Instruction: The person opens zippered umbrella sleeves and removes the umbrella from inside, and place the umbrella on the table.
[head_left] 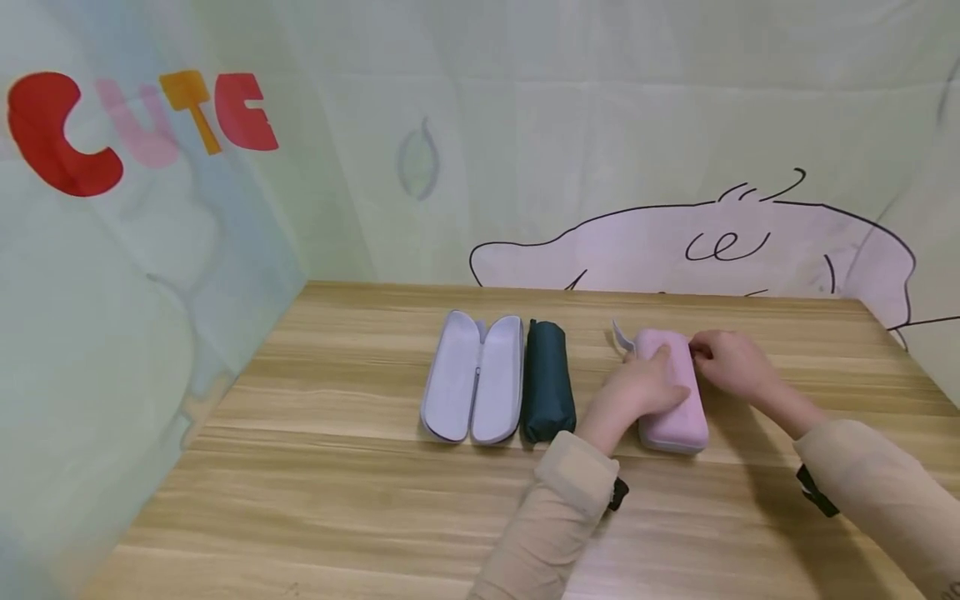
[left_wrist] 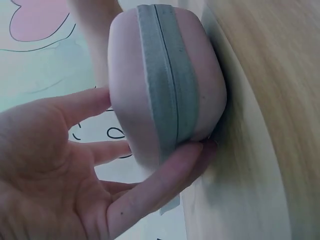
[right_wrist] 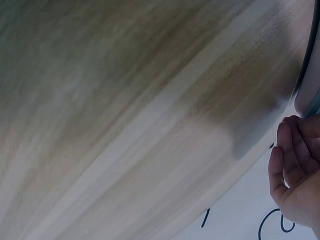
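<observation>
A pink pencil case [head_left: 671, 417] with a grey zip band [left_wrist: 172, 90] around its side lies closed on the table. My left hand [head_left: 633, 387] holds it, thumb and a finger on the top and other fingers at its left side. A grey strap [head_left: 622, 337] sticks out at its far left. At the far right edge, my right hand [head_left: 731, 362] has its fingers curled and pinches at the zip seam; the fingers hide the zipper pull. In the right wrist view, thumb and fingertips meet beside the case [right_wrist: 307, 95].
To the left lies an open grey-lilac case [head_left: 450, 387], its two halves spread flat. Right beside it is a dark green rolled pouch [head_left: 549, 383]. The wooden table [head_left: 337, 500] ends at a printed cloth backdrop [head_left: 375, 167] behind and to the left.
</observation>
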